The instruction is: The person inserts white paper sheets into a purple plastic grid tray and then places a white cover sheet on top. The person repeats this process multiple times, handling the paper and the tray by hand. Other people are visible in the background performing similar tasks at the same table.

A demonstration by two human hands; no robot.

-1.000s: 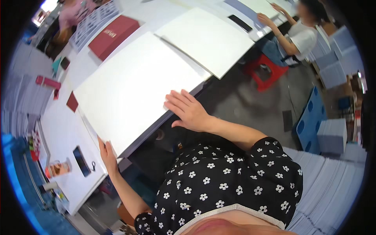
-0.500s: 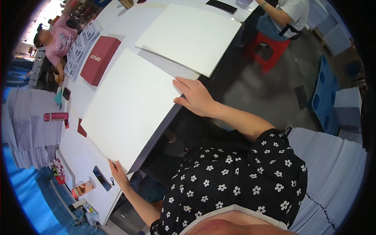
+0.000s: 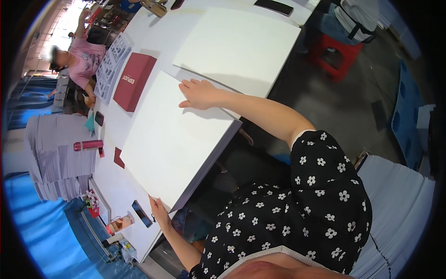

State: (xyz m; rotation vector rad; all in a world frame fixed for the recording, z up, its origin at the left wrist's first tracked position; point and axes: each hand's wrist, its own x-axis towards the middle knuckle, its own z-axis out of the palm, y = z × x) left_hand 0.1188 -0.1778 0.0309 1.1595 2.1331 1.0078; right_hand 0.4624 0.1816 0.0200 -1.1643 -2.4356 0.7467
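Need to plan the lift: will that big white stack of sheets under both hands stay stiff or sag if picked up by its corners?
The white stack looks thick along its near edge, so it is probably heavy. It is broad, and the left hand and right hand sit at opposite corners, so the middle may sag. Smooth loose sheets could slide apart if tilted.

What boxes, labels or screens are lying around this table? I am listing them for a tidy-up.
Red box: flat rectangle with pale lettering, beyond the white sheet stack.
Dark phone: black slab at the table's far edge.
Second phone: dark screen, by the left hand.
Red bottle: cylinder lying on its side, left of the stack.
Right hand: flat on the stack.
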